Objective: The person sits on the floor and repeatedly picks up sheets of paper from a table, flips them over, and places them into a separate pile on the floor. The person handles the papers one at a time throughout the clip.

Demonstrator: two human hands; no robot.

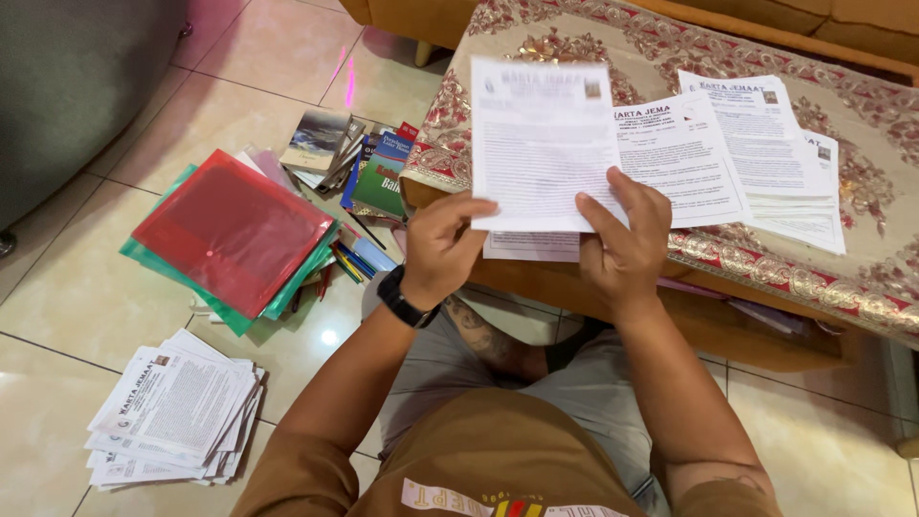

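- The left hand (442,247) pinches the bottom edge of a printed sheet (542,144), thumb on the front, fingers curled behind; a black watch (400,299) wraps the wrist.
- The right hand (624,237) pinches the same bottom edge just beside the left, thumb pressed flat on the paper's face.
- The sheet is thin white paper, rectangular, covered in dense small print, held upright above both hands and a little blurred.
- Just behind the grip lies a low table (708,316) under a patterned cloth (862,134) in red, beige and gold, with a scrolling border.
- On the cloth, right of the held sheet, rest flat stacks of similar papers (756,153), overlapping each other; another sheet pokes out under the hands.
- Left of the grip, on the glossy tiled floor (86,287), lie plastic folders (230,235), a translucent red one atop green ones, with books (369,163) fanned beyond them.
- Below left, well apart from the hands, sits a loose pile of printed leaflets (172,412), edges uneven.
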